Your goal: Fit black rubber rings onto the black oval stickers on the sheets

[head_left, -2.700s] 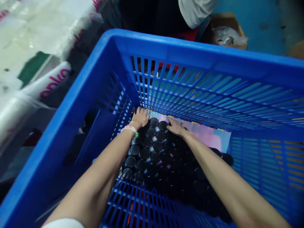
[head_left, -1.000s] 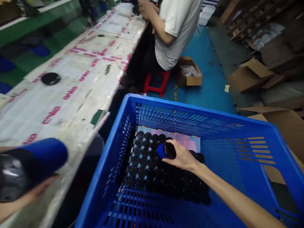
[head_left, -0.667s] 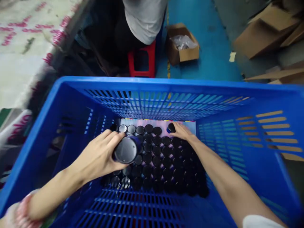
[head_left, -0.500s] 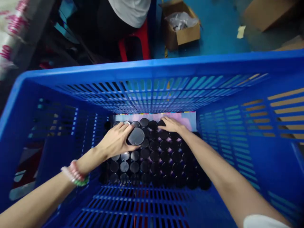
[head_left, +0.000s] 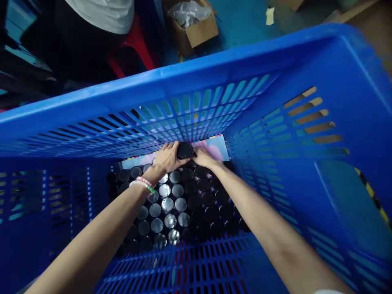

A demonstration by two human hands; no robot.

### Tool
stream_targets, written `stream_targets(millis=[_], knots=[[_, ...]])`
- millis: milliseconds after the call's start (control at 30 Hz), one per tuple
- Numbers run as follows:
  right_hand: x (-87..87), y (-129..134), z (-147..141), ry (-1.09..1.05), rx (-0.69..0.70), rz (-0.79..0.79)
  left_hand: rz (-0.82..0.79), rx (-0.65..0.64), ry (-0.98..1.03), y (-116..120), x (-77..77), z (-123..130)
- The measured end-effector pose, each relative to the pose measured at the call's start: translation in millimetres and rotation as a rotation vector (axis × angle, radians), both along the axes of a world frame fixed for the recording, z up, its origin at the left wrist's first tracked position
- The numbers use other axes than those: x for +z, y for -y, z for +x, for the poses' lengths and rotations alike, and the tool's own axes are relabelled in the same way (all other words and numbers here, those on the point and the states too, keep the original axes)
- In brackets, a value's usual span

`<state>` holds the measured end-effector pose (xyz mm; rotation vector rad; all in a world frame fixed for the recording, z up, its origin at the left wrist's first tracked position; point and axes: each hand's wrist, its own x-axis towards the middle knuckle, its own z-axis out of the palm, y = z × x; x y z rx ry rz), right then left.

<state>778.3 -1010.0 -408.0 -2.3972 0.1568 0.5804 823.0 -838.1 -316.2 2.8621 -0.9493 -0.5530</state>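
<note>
My left hand [head_left: 168, 158] is closed on a black round piece [head_left: 185, 150] with a flat disc-like top, near the far wall inside the blue crate. Its thumb and fingers grip the rim, and the piece sits above the others. My right hand [head_left: 204, 157] is right beside it, fingers curled at a dark part by the piece's right edge; the fingertips are partly hidden, so what they grip is unclear. Below both hands, many similar black round pieces [head_left: 184, 219] stand in rows on the crate's bottom. A pink and light-blue printed sheet [head_left: 219, 148] shows along the far edge.
High slotted walls of the blue crate [head_left: 171, 73] surround both arms. Beyond it are a seated person in a white top [head_left: 107, 14], a red stool [head_left: 142, 43], and a cardboard box [head_left: 202, 30] holding clear plastic. A small paper scrap [head_left: 270, 16] lies on the floor.
The view has shifted toward the crate's right side. My left hand has carried the black round piece right and toward the far wall, so both hands are now close together.
</note>
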Motion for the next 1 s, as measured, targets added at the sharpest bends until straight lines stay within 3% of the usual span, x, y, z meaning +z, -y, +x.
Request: stream_targets(millis=[133,233,333,433,533,700,800,900,1000], knots=[[6.8,55.2,6.0,-0.005,-0.218,0.033,-0.027,-0.050,-0.026,46.5,-9.6,-2.5],[11.8,95.5,0.1,0.015,-0.312,0.047,-0.069,-0.102,-0.071,97.3,-28.9,-14.0],[7.0,107.2,-10.4,0.019,-0.330,0.038,-0.090,-0.134,-0.145,141.3,-55.5,-29.9],[-5.4,98.7,-21.5,-0.037,-0.308,-0.011,-0.078,-0.141,-0.246,153.7,-77.8,-37.9],[-11.7,88.1,-30.1,-0.087,-0.271,-0.076,-0.087,-0.128,-0.287,122.5,-85.8,-27.1],[-2.7,68.4,-34.1,-0.065,-0.220,-0.208,0.044,0.092,-0.163,8.7,-77.6,8.2],[1.0,51.0,-33.7,-0.051,-0.092,-0.241,0.138,0.187,-0.130,-47.7,-80.5,10.5],[1.1,43.7,-32.3,-0.087,0.045,-0.257,0.150,0.167,-0.188,-71.2,-90.7,1.4],[2.9,45.7,-27.6,-0.121,0.114,-0.296,0.127,0.166,-0.228,-73.9,-98.5,-3.7]])
